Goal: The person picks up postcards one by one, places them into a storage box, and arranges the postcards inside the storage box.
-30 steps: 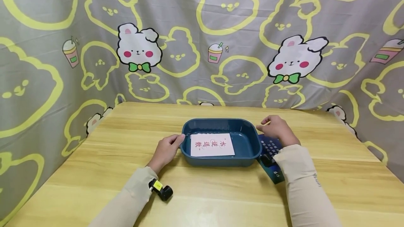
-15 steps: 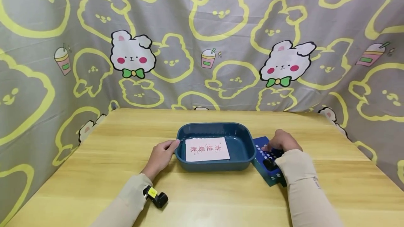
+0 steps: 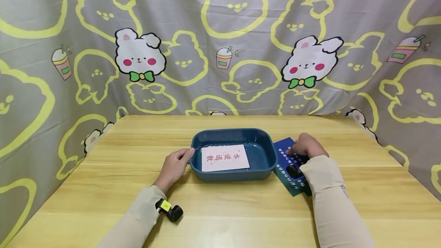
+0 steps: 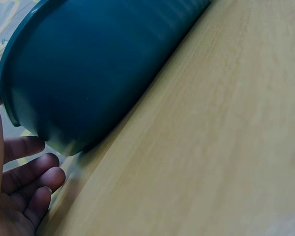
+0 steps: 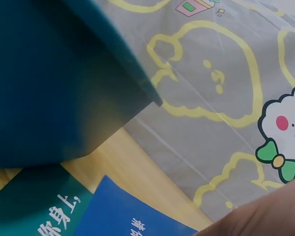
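Note:
A dark blue-green plastic basin [image 3: 227, 176] stands on the table, with a pale pink card [image 3: 220, 165] bearing red characters lying in it. At the basin's left end my left hand [image 3: 173, 167] pinches the rim, thumb on top and index finger against the outside, the other fingers loosely bent. Right of the basin, a blue card [image 3: 282, 149] with white characters overlaps a green card [image 5: 32, 201]. My right hand [image 3: 306, 146] is over the blue card, a fingertip touching its face; its other fingers are hidden, so I cannot tell whether it grips the card.
The wooden table [image 3: 220, 217] stretches all round the basin. A grey curtain [image 3: 193, 14] with yellow cartoon outlines hangs behind it and along both sides. A small black camera [image 3: 169, 210] is strapped to the left wrist.
My right hand has come down from beside the basin's right rim onto the blue card. The blue card has shifted, baring more of the green one. The left hand stays on the rim.

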